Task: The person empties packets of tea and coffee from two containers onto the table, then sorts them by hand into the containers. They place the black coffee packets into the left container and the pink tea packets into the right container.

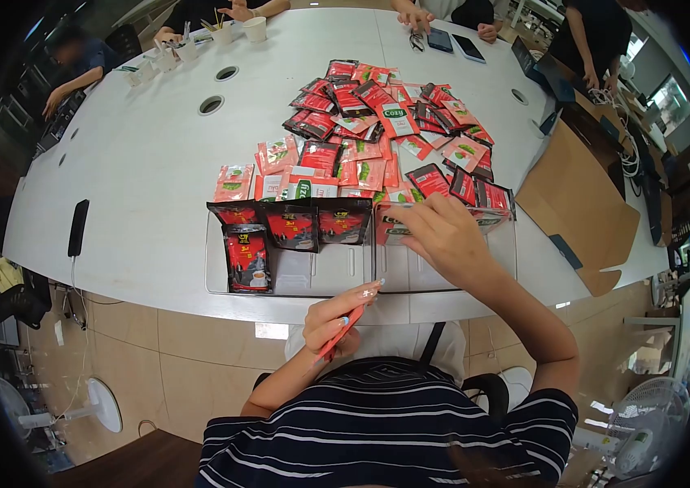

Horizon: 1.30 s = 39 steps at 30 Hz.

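My left hand point(335, 320) is closed around a thin reddish-orange packet point(340, 335), seen edge-on in front of the table's near edge. Over the right half of a clear divided tray point(296, 286), my right hand point(441, 237) bends its fingers onto a pink Cozy tea packet point(392, 231) that stands near the divider. Part of that packet is hidden by the fingers. More Cozy packets point(487, 220) stand along the back wall, to the right of this hand. In the left half are black-and-red 3in1 coffee sachets point(292, 228), one of them point(247, 259) standing further forward.
Behind the tray spreads a large heap of mixed sachets point(361, 154). Brown cardboard point(577, 195) lies to the right, a black phone-like device point(79, 228) with a cable to the left. Paper cups point(254, 30), phones point(469, 49) and other people's hands point(414, 18) are at the far side.
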### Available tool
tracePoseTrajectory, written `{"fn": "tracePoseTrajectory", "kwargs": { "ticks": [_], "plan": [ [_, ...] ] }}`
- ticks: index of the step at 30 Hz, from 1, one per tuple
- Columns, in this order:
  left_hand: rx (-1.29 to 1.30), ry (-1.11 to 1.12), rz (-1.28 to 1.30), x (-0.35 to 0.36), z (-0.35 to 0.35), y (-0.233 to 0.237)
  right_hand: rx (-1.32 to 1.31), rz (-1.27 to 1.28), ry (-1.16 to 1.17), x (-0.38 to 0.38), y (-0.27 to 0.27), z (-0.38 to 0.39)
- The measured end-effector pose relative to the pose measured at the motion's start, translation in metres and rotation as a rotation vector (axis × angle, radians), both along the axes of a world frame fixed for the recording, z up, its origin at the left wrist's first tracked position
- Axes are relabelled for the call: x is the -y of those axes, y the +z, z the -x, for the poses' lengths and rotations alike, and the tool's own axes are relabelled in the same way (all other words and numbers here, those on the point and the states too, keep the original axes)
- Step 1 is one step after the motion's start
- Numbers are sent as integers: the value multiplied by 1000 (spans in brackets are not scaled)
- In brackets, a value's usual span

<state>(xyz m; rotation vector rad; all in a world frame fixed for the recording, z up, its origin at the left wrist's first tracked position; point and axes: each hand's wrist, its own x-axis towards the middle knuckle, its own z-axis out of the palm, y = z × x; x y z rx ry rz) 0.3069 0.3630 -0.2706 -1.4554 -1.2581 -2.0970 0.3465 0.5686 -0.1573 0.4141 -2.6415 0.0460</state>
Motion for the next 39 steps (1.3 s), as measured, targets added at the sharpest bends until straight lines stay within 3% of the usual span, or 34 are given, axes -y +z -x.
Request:
{"fn": "tracePoseTrajectory", "kwargs": {
  "ticks": [24,28,30,32,36,39],
  "plan": [
    [59,84,89,-2,-2,-18,75,-141,-132,3,8,5],
    [322,-16,269,1,-12,1,-59,136,-99,5,14,-2],
    [627,-145,267,2,-26,36,-133,322,-79,6,18,-9],
    [909,-256,294,3,-36,47,-23,516,-44,8,25,-22],
    [862,-242,374,-4,-40,70,171,843,144,18,39,-40],
    [658,-158,453,-8,-38,60,101,615,128,24,36,-47]
  ]
}}
